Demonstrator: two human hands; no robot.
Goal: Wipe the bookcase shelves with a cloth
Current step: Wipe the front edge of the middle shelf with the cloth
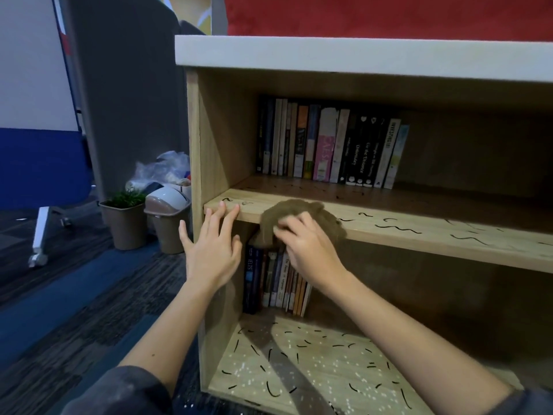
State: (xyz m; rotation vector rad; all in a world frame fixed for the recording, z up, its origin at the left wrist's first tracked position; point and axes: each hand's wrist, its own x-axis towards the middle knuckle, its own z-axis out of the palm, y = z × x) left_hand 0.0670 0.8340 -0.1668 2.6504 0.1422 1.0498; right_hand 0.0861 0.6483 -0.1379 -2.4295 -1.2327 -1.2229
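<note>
Right hand (308, 250) sits on the brown cloth (300, 208), grip closed: fingers curled in, bunching the fabric under the fingertips. The cloth lies on the middle shelf (419, 235) of the bookcase (194, 139), at the front edge near the left end, and part of it droops over that edge.

Left hand (212, 250) holds nothing. Its grip is wide open, fingers straight and spread, with the tips touching the shelf's front edge at the front-left corner.

Black squiggle marks (386, 226) run along the front strip to the right of the cloth, with more further back. A row of books (329, 145) stands along the back edge. The lower shelf (314, 369) has more squiggles plus white specks (248, 372), and its own books (278, 283) at the back left.

Task looks barely under way, since most marks are untouched.

Risks:
- The cloth overhangs the front edge, so a swipe toward the person could drag it off onto the lower shelf.
- The bunched wad covers little area, so a pass may leave streaks or miss marks.
- A deep stroke toward the back edge could hit the book spines and tip the loose right end of the row.
- If the marks are wet or loose – can't tell – wiping may smear them or sweep them over the edge.
</note>
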